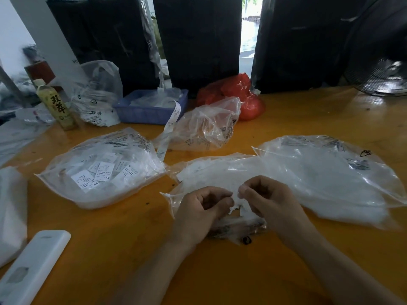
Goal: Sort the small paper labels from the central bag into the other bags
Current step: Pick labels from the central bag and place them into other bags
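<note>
Both hands are down at the centre of the orange table (308, 119), working over the central bag (220, 172), which lies flat just past the knuckles. The left hand (204, 208) has its fingers curled in, fingertips gathered toward the thumb, and the right hand (264, 194) mirrors it, fingers bent and pinched. Between them sits a small scrap of white paper, a label (239, 205), caught at the fingertips of both hands; motion blur hides exactly how each finger lies on it.

At nine o'clock from the hands lies the left bag (101, 170), clear plastic and stuffed with printed labels, some marked XS showing through. At three o'clock spreads the right bag (326, 172), wide and flat, its contents a white haze. Up at twelve o'clock sits a crumpled clear bag (204, 126), with a long paper strip (169, 128) trailing from the blue basket (149, 113) at eleven o'clock down across the table. Behind the crumpled bag, toward one o'clock, is a red plastic bag (237, 93).

Far out at ten o'clock stands a tea bottle (55, 104) beside another upright clear bag (97, 93). Near seven o'clock, at the table's edge, rests a white rectangular device (33, 267). At two o'clock, a dark fan (378, 58) stands at the far corner.
</note>
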`<state>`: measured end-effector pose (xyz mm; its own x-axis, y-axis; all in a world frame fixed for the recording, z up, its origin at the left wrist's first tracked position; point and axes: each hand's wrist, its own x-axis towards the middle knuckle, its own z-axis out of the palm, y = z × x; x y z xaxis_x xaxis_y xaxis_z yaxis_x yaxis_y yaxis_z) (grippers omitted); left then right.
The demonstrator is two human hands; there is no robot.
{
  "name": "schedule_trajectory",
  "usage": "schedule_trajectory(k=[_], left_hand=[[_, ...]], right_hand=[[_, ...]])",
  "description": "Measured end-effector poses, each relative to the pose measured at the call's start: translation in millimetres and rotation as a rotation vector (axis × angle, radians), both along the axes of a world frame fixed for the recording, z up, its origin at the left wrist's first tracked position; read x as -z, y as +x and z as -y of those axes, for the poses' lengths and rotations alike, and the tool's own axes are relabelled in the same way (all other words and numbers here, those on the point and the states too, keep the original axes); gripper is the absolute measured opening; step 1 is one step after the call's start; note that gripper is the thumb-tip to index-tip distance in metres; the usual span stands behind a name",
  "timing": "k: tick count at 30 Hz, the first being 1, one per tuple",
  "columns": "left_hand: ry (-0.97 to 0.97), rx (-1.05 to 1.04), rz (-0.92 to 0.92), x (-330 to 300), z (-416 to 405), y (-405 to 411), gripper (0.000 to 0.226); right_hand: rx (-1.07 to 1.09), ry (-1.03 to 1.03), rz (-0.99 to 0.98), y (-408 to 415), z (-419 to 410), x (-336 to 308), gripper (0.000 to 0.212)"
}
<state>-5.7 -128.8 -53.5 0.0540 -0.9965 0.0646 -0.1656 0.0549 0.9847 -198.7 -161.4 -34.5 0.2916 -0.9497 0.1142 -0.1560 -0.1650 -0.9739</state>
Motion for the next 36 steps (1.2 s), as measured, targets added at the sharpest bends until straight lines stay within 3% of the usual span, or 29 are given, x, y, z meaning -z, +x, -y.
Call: schedule_trajectory(k=[7,11,16,24,27,30,36], left_hand=[[0.026,-0.089,-0.186,4.0,3.9,1.5,0.011],[0.022,-0.104,-0.236,2.9,6.2,4.2,0.013],[0.002,-0.106,-0.157,4.9,5.0,4.7,0.012],[0.019,-0.172,-0.367,1.5,8.4,5.8,0.011],[0.083,-0.090,-0.333,6.0,7.4,4.1,0.033],[0.033,-0.122,-0.222,8.9,6.7,2.2,0.006],[0.004,-0.186,-0.348,5.4,9.3,8.3,0.020]], right_hand=[[0.049,0.065,0.198,-4.4,3.3,2.7,0.033],[-0.066,0.124,0.175,-1.7,1.9,3.1,0.025],[-0.033,0.067,-0.030,0.7,1.2,4.3,0.003],[0.036,0.062,-0.041,2.0,-2.5,1.8,0.015],[0.068,0.041,0.015,5.0,-4.4,3.1,0.011],[0.096,0.001,0.013,7.2,-5.3,3.7,0.008],[0.099,0.003,-0.019,5.2,-3.2,5.6,0.007]])
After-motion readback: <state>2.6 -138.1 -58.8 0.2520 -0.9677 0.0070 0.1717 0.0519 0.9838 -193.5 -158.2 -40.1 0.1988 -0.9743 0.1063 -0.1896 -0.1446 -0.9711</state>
